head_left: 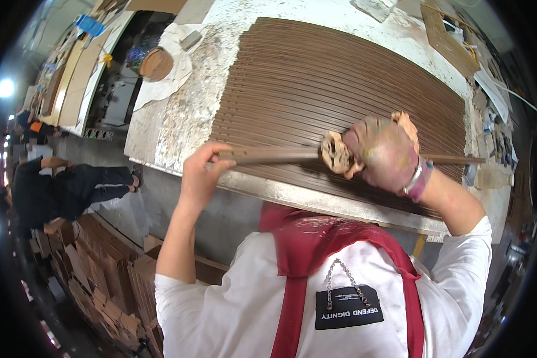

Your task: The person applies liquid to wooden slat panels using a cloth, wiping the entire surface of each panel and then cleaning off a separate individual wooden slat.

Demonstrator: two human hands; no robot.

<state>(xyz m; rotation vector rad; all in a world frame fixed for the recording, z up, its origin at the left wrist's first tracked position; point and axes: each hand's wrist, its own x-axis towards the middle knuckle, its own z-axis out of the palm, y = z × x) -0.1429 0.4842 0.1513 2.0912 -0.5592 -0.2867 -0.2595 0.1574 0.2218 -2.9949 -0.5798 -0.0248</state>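
Head view: the left hand point(204, 172) has its grip pinched on a brown strip point(274, 155) above slats point(340, 77) on the counter point(176, 116). The right hand point(383, 152) clasps a stained cloth point(337, 152) against the strip.

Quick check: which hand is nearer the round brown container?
Left. The left hand, holding a brown strip, is below and slightly right of the round brown container in view; the right hand is much farther right, over the slats.

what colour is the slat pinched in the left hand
Brown; the slat shows best in the head view.
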